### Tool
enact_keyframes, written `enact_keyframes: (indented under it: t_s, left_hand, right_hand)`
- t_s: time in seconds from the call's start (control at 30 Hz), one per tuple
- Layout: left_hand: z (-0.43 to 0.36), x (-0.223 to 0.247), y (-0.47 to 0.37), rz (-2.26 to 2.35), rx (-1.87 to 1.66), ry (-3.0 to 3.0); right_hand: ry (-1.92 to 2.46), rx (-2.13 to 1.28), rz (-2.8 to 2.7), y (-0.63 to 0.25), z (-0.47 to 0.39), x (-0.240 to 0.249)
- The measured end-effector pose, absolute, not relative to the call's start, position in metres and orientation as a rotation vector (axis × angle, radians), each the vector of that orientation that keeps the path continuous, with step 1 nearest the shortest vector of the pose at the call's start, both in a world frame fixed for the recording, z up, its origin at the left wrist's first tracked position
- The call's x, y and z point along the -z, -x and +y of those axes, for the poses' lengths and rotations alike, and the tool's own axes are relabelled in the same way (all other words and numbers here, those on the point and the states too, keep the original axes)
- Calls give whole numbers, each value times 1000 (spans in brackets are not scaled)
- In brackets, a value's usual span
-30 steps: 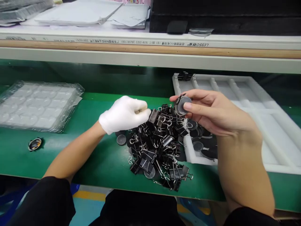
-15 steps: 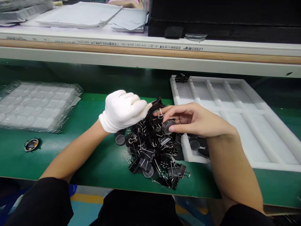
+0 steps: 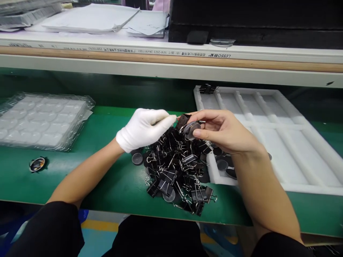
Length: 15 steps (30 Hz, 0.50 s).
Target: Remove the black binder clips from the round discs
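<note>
My left hand (image 3: 148, 126), in a white glove, pinches a handle of a black binder clip (image 3: 183, 122) above the pile. Bare, my right hand (image 3: 221, 128) holds a dark round disc (image 3: 192, 130) between thumb and fingers, against the same clip. Its fingertips are partly hidden behind the clip and disc. Below both hands lies a heap of black binder clips (image 3: 167, 176) with silver handles. Several grey discs are mixed in at its edges, one of them a loose disc (image 3: 137, 159) on the left side.
A white divided tray (image 3: 285, 125) stands at the right, with a clip on its back-left corner and discs in its front-left compartment. Clear plastic trays (image 3: 45, 119) are stacked at the left, behind a small round part (image 3: 37, 164). Papers (image 3: 91, 17) lie on the shelf above.
Both hands have risen slightly, lifting the clip and disc above the pile. My left hand has turned, its thumb now visible. The clip now sits between my hands, close to the disc.
</note>
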<state>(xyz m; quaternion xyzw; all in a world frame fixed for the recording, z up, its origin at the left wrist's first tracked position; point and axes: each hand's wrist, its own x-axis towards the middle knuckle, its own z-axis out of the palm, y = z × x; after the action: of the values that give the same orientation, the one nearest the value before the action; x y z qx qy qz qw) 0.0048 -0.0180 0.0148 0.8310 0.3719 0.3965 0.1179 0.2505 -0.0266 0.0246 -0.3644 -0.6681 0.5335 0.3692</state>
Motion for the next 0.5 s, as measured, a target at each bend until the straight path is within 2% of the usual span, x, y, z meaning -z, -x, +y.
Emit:
enact_keyframes:
  t_s: [0.13,0.33,0.5]
  left_hand:
    - [-18,-14,-2,1098,-939,-2554]
    - [-25,-16,-7,1219,-799,-2590]
    - [-19,-14,-7,1185,-845,-2580]
  right_hand:
    - [1000,-1321,-1785,-248,-32,-30]
    - [1061,-1289,-1880,-245,-37,-35]
    - [1002,-1238,-1727,-249,-32,-34]
